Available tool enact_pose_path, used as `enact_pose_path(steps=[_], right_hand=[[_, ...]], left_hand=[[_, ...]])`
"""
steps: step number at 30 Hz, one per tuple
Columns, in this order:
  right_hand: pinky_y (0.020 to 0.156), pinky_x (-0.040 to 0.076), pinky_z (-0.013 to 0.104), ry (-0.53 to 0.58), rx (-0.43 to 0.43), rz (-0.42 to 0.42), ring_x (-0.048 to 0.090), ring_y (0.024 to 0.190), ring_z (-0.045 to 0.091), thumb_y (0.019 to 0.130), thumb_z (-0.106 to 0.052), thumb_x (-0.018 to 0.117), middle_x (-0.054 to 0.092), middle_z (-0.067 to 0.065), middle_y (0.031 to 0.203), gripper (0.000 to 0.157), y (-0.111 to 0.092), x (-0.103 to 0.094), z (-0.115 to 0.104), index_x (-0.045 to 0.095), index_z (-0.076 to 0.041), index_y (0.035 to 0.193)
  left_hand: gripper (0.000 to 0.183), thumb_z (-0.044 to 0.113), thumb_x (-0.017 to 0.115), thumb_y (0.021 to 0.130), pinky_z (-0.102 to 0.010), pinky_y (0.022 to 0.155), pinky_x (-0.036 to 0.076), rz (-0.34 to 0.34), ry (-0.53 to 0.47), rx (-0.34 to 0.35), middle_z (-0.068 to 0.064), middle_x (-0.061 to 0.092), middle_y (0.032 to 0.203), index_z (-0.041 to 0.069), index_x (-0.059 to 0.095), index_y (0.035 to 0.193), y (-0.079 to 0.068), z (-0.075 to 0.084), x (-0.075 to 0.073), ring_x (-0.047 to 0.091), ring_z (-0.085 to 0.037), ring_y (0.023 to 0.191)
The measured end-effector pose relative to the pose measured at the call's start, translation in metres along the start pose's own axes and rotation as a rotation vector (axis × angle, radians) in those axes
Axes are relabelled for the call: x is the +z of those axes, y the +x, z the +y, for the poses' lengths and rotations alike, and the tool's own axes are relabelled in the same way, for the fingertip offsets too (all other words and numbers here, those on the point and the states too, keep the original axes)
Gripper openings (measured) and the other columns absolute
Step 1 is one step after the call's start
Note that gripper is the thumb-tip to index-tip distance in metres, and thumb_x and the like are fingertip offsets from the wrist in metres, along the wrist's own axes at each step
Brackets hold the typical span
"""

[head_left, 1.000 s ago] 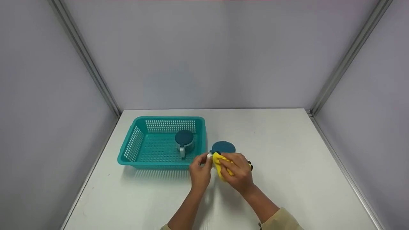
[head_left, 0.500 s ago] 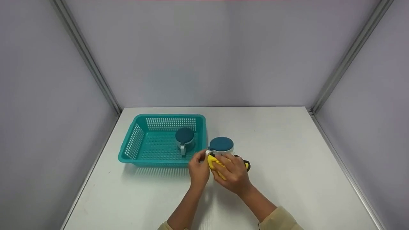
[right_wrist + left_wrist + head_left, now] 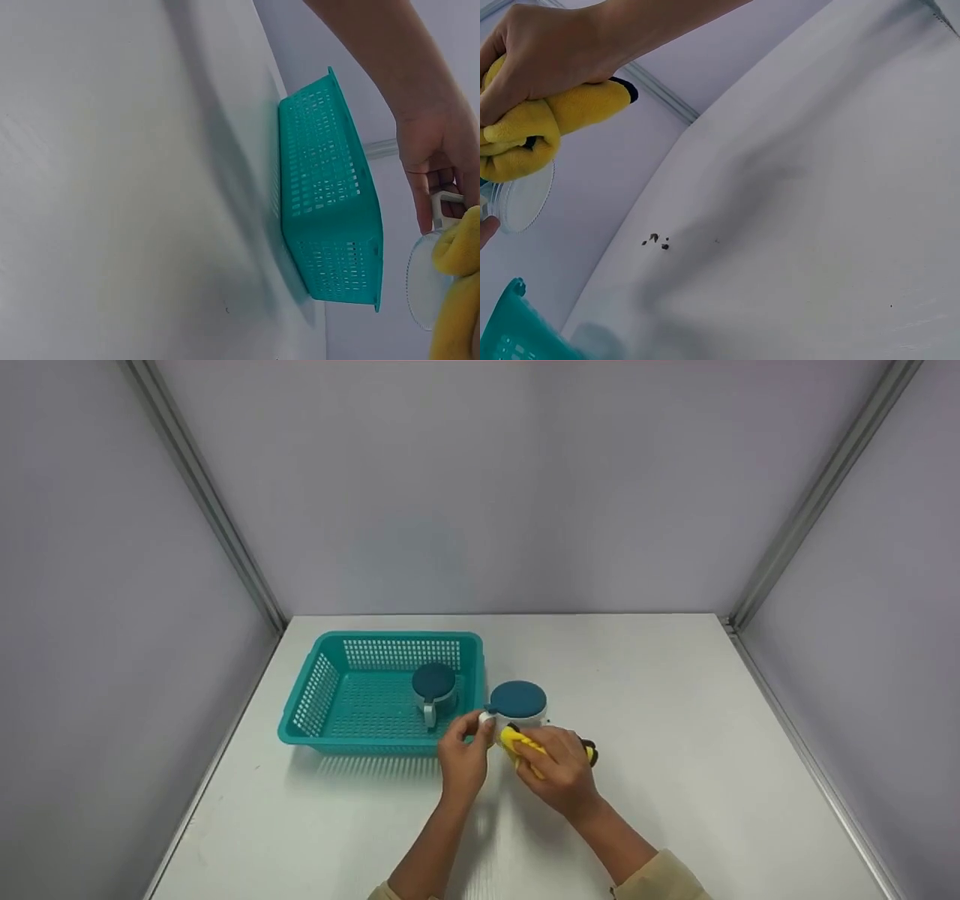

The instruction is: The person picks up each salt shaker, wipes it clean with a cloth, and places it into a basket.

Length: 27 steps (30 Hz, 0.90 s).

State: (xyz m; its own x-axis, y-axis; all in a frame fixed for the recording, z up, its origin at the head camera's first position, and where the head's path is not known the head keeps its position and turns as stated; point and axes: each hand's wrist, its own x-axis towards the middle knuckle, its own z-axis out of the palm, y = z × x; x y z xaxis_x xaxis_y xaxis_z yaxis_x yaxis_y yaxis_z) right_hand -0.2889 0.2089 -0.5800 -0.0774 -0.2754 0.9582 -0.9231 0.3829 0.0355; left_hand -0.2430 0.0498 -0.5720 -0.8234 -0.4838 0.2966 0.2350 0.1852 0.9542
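Observation:
A clear jar with a blue lid (image 3: 517, 700) and a white handle (image 3: 437, 206) is held above the table. My left hand (image 3: 461, 757) grips the handle, with fingers curled round it in the right wrist view. In my right hand (image 3: 559, 772) is a bunched yellow cloth (image 3: 525, 135) with a dark edge, held against the jar's near side. The cloth and right hand hide much of the jar's body; its round clear base (image 3: 426, 289) shows from below in the right wrist view.
Just left of the hands stands a teal plastic basket (image 3: 379, 748) on the white table (image 3: 675, 720). Inside it, toward the right, sits a similar jar (image 3: 433, 682) with a dark blue lid. Small dark specks (image 3: 665, 247) show on the table in the left wrist view.
My right hand moved the cloth left toward the handle, then back right along the jar. The jar shifted slightly away and left, and more of its body shows. My left hand kept its grip.

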Motion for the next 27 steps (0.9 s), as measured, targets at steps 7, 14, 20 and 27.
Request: enact_pose_path(steps=[7,14,20,27], right_hand=[[0.071,0.056,0.03,-0.023,0.056,0.072,0.065,0.083,0.023,0.087,-0.017,0.07,0.072,0.01,0.1,0.016,0.003,-0.006,0.01,0.078,-0.007,0.097],[0.084,0.055,0.023,-0.014,0.172,0.117,0.065,0.085,0.024,0.087,-0.014,0.068,0.072,0.012,0.101,0.016,0.002,-0.01,0.017,0.078,-0.005,0.096],[0.092,0.052,0.021,-0.02,0.26,0.119,0.066,0.088,0.023,0.085,-0.012,0.068,0.072,0.011,0.103,0.019,-0.004,-0.009,0.022,0.077,-0.004,0.099],[0.091,0.053,0.02,-0.013,0.307,0.115,0.066,0.089,0.024,0.08,-0.006,0.068,0.072,0.009,0.105,0.022,-0.012,-0.006,0.025,0.077,-0.004,0.1]], left_hand=[[0.017,0.018,0.067,0.094,-0.028,0.07,0.06,0.008,-0.005,-0.065,-0.006,0.067,0.094,0.009,0.07,0.108,0.001,-0.001,-0.004,0.062,-0.02,0.087],[0.018,0.02,0.067,0.095,-0.03,0.075,0.06,0.014,-0.015,-0.155,-0.005,0.068,0.1,0.01,0.07,0.11,0.002,0.0,-0.005,0.062,-0.02,0.094],[0.018,0.017,0.067,0.095,-0.03,0.074,0.06,0.017,-0.045,-0.171,-0.008,0.068,0.102,0.008,0.07,0.11,0.005,0.001,-0.005,0.062,-0.02,0.095],[0.017,0.007,0.065,0.094,-0.037,0.072,0.061,-0.002,-0.09,-0.159,-0.013,0.067,0.099,0.002,0.069,0.11,0.006,0.007,-0.006,0.064,-0.021,0.093]])
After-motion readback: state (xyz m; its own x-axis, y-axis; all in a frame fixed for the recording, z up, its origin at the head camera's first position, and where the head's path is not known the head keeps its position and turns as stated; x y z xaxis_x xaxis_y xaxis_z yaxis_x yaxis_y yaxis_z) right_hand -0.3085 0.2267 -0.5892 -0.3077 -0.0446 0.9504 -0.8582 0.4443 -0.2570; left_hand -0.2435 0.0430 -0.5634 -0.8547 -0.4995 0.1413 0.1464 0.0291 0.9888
